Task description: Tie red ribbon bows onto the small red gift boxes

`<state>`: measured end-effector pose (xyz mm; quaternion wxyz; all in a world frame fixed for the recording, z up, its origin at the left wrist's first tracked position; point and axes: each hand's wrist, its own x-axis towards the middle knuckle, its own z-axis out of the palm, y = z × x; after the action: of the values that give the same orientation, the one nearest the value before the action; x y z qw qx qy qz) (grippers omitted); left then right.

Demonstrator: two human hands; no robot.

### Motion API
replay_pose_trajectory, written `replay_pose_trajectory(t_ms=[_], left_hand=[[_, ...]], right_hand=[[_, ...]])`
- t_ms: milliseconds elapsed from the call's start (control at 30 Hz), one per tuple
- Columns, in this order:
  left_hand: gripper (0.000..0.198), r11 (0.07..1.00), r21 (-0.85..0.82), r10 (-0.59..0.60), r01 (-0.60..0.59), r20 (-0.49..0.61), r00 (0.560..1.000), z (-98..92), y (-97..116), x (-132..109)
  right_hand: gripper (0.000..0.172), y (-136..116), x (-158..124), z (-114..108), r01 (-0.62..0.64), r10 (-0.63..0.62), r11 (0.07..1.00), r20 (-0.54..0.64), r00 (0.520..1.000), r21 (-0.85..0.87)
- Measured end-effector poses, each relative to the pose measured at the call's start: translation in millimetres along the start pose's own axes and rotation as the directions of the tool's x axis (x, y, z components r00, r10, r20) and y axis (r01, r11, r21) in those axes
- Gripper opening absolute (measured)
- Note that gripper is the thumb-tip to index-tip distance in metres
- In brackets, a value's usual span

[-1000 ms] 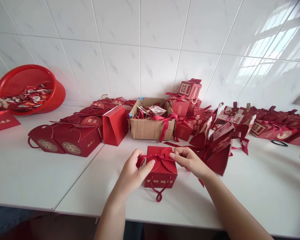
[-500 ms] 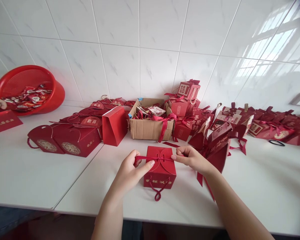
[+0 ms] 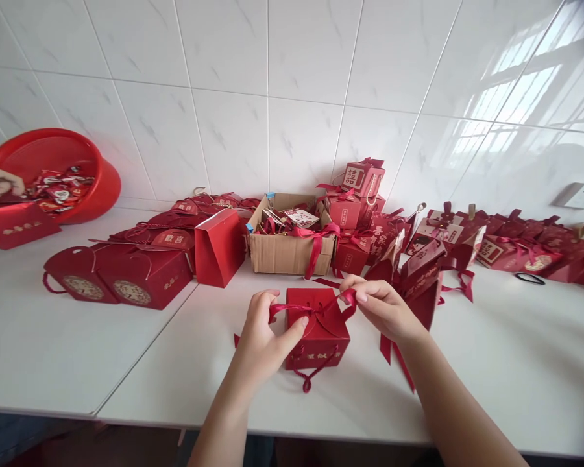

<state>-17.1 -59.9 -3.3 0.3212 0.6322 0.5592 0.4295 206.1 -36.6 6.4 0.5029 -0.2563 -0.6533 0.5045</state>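
A small red gift box (image 3: 317, 350) with gold lettering stands on the table in front of me. Crossed on its top is a red ribbon (image 3: 296, 307), threaded through slots in the lid flaps. My left hand (image 3: 267, 327) grips one ribbon end at the box's left side, the thumb lying by the lid. At the upper right corner, my right hand (image 3: 382, 305) pinches the other end, which bends in a loop beneath the fingers. A twisted cord handle (image 3: 307, 383) hangs down the box's front.
Behind the box is a cardboard carton (image 3: 292, 253) of tags and ribbons. Finished-looking red boxes (image 3: 146, 279) stand to the left, red bags (image 3: 421, 285) to the right. Another person's hand (image 3: 0, 181) holds a box near a red basin (image 3: 109, 188) of wrapped sweets.
My right hand has lifted its ribbon end, and the taut ribbon now bends in a loop there. The box has turned slightly. The other person's hand and box have moved right.
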Motion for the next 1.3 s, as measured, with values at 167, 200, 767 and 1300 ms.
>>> replay_pose_trajectory(t_ms=[167,200,767,1300], left_hand=[[0.036,0.999,0.013,0.05,-0.05,0.019,0.999,9.2,4,-3],[0.037,0.998,0.015,0.055,-0.056,0.016,0.998,10.8,4,-4],[0.028,0.995,0.055,0.089,-0.087,-0.028,0.996,17.3,4,-3],[0.025,0.997,-0.022,0.074,-0.074,-0.014,0.997,13.4,5,1]], right_hand=[[0.012,2,1,13,-0.003,0.002,1.0,-0.07,0.998,-0.015],[0.012,2,1,16,-0.036,0.037,0.999,-0.084,0.996,0.006],[0.011,5,3,28,0.028,-0.093,0.982,-0.355,0.93,-0.185],[0.023,-1,1,31,-0.166,0.204,0.977,-0.371,0.906,0.132]])
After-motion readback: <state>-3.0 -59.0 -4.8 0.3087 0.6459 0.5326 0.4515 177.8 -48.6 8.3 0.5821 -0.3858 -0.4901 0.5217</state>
